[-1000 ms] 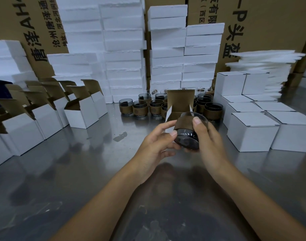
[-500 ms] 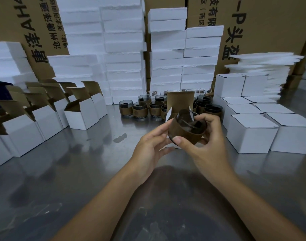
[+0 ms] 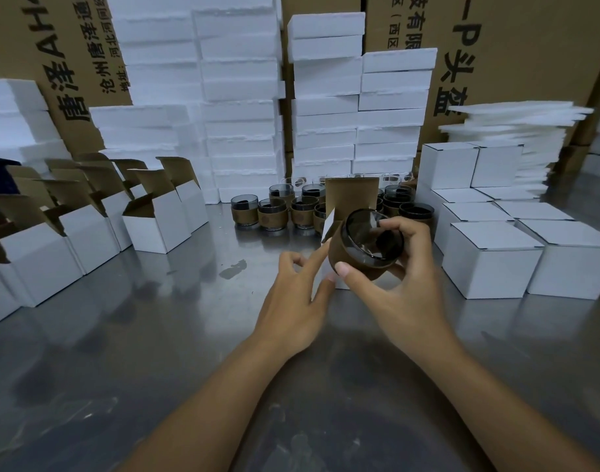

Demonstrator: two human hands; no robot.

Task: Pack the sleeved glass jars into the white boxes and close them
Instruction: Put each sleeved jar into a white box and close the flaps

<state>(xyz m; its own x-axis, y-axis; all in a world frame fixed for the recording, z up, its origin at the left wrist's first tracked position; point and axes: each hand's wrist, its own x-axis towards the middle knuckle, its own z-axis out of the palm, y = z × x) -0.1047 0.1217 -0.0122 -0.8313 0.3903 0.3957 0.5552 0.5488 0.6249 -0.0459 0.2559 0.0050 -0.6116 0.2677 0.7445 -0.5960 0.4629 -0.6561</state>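
My right hand (image 3: pixel 390 294) grips a dark glass jar in a brown sleeve (image 3: pixel 366 245), tilted with its mouth turned up and toward me, just above the table. Directly behind it stands an open white box (image 3: pixel 329 226) with its brown lid flap raised. My left hand (image 3: pixel 297 301) has its index finger stretched out against the box's front left wall, beside the jar, while the other fingers are loosely curled. Several more sleeved jars (image 3: pixel 274 212) stand in a cluster behind the box.
Open white boxes (image 3: pixel 159 216) line the left side of the steel table (image 3: pixel 155 335); closed white boxes (image 3: pixel 489 257) are grouped at the right. White foam blocks (image 3: pixel 240 97) and big cardboard cartons (image 3: pixel 530 46) fill the back.
The jar has been turned from bottom-toward-me to mouth up. My left hand has let go of it and its index finger now reaches to the box.
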